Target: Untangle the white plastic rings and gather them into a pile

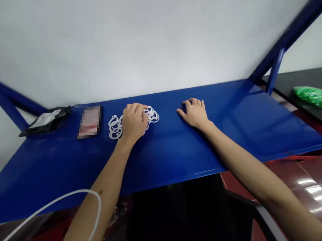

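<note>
In the head view, the person's left hand (134, 119) is lying over a small heap of white plastic rings (115, 128), its fingers bunching close together and bending slightly downward. The rings are showing on both sides of this hand, some looping over one another; whether the fingers are gripping any of them cannot be told, since the back of the hand is hiding the middle of the heap. The heap is sitting on the blue table (166, 153), toward its far edge and left of the right hand (196, 114). That right hand is resting palm down on the bare blue surface, well apart from the rings, its thumb spreading away from its relaxed fingers and nothing showing in its grasp.

Left of the rings, a pixelated dark-edged item (90, 122) is lying flat, and beyond it a black plastic pouch (46, 120) with a white label is leaning near the blue frame. A white cable (69, 193) is curving across the left forearm. At far right, a clear bag of green pieces (315, 97) is lying on a black tabletop (313, 77).
</note>
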